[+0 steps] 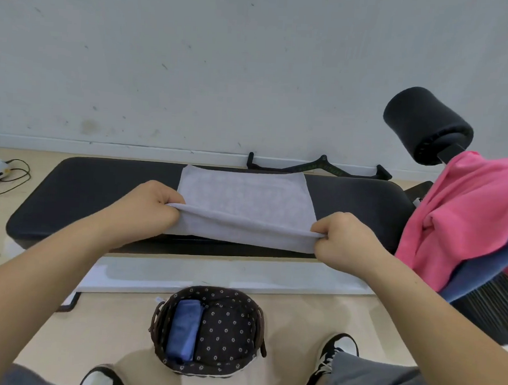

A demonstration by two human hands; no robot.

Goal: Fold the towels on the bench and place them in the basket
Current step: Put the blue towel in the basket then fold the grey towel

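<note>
Grey towel [243, 197] mid-fold, near edge raised.
My left hand [144, 212] and right hand [348, 242] each pinch a near corner, lifting that edge off the black tabletop [98, 188] while the far half lies flat. I judge this an early fold: next I carry the edge across to the far one, corners matched. On the floor, the basket [161, 320] holds one folded blue towel [185, 331]; a pink towel [468, 211] waits at the right end. I see no readable writing.

towel [243, 194]: nubbly terry cloth | bench [98, 188]: matt black padding | basket [161, 323]: woven
</note>
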